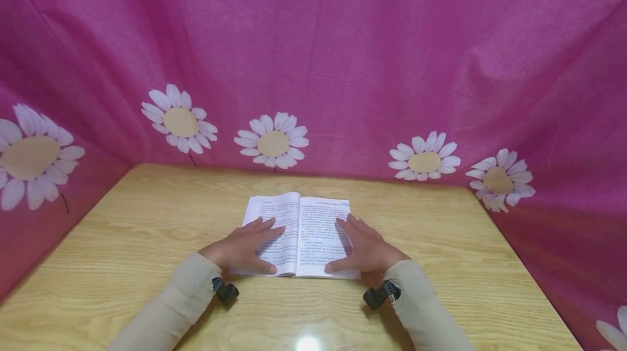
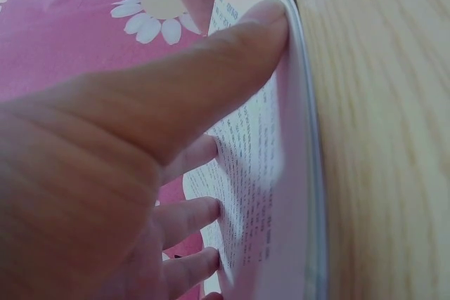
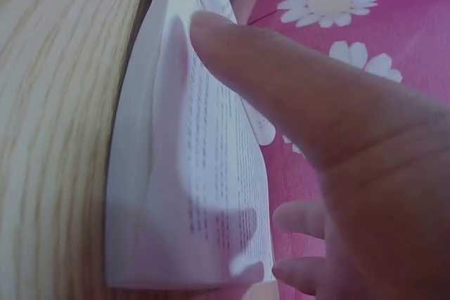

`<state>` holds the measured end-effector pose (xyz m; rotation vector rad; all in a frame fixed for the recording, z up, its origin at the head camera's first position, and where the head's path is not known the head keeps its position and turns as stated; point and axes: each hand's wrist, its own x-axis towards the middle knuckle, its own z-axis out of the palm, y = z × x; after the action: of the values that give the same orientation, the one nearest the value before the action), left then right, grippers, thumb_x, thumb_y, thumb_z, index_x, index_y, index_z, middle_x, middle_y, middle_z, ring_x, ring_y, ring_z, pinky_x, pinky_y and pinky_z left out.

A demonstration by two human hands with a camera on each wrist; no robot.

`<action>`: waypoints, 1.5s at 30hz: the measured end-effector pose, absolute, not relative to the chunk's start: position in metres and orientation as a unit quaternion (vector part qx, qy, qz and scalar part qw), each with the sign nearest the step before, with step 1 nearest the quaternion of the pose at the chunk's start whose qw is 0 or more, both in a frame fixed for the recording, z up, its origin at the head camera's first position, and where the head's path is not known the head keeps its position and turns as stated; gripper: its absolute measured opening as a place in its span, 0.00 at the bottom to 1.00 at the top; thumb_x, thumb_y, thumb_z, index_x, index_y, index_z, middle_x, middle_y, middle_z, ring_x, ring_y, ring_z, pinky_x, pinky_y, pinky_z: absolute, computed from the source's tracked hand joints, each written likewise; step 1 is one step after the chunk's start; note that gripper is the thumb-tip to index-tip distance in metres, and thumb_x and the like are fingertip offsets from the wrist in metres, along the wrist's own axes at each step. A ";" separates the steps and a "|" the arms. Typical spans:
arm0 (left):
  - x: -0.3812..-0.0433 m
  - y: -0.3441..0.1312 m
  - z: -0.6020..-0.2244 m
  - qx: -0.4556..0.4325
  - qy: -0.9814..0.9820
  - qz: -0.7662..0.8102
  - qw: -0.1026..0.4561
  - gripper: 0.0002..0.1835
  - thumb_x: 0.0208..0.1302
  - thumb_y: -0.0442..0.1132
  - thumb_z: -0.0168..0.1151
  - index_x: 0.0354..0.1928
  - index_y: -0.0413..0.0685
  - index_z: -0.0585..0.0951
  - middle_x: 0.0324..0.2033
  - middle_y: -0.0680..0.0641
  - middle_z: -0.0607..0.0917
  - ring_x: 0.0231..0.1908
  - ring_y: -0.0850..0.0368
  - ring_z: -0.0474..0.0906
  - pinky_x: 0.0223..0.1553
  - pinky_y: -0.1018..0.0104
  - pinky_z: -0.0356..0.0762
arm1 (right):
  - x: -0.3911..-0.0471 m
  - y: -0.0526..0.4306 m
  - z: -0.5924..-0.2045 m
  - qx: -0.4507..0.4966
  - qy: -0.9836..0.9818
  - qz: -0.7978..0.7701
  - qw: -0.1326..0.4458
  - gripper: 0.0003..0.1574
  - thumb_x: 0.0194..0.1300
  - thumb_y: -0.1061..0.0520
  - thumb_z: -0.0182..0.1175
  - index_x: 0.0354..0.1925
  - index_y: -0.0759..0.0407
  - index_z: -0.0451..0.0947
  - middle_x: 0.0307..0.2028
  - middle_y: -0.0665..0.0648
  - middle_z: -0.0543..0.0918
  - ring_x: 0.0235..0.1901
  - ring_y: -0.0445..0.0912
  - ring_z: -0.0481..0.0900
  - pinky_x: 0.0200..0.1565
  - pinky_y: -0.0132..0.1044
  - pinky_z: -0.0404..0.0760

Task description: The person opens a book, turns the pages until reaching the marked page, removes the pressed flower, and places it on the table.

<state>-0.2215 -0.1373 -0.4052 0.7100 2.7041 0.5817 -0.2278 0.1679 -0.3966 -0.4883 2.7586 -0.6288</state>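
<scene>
An open book (image 1: 318,242) with printed text lies on the wooden table, its spine running away from me. Over the left page my left hand (image 1: 247,245) is spread, its thumb near the bottom edge. The left wrist view shows that thumb lying along the page (image 2: 242,194), with the fingertips against the paper farther up. My right hand (image 1: 367,247) spreads across the outer part of the right page, fingers straight. In the right wrist view its thumb reaches over the lower page edge, and the fingers stand beside the printed page (image 3: 211,187). Neither hand grips anything.
A pale wooden table (image 1: 147,220) carries the book. Pink cloth (image 1: 313,57) with large white daisies hangs behind and along both sides of it. Small black devices sit at the left cuff (image 1: 196,272) and the right cuff (image 1: 409,277).
</scene>
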 end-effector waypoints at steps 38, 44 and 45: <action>-0.220 -0.138 -0.403 0.242 0.933 0.218 0.152 0.48 0.53 0.59 0.70 0.74 0.60 0.59 0.75 0.48 0.50 0.74 0.44 0.38 0.69 0.38 0.39 | -0.231 0.167 -0.396 -0.202 0.907 -0.339 0.146 0.67 0.54 0.31 0.66 0.77 0.50 0.41 0.73 0.54 0.58 0.67 0.49 0.61 0.68 0.57 0.52; -0.221 -0.138 -0.403 0.242 0.933 0.219 0.151 0.48 0.52 0.59 0.70 0.74 0.60 0.59 0.75 0.48 0.50 0.74 0.44 0.38 0.69 0.39 0.38 | -0.228 0.164 -0.389 -0.174 0.890 -0.404 0.120 0.54 0.62 0.28 0.55 0.76 0.45 0.47 0.71 0.54 0.61 0.69 0.52 0.61 0.66 0.56 0.59; -0.221 -0.138 -0.403 0.244 0.933 0.220 0.150 0.48 0.53 0.59 0.70 0.74 0.60 0.59 0.75 0.48 0.50 0.74 0.44 0.38 0.69 0.38 0.38 | -0.228 0.164 -0.389 -0.165 0.890 -0.410 0.115 0.51 0.63 0.27 0.52 0.76 0.44 0.49 0.71 0.54 0.62 0.69 0.52 0.60 0.66 0.57 0.58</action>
<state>-0.2206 -0.1378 -0.4028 0.7001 2.6789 0.6317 -0.2284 0.1638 -0.3888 -0.4833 2.6066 -1.2014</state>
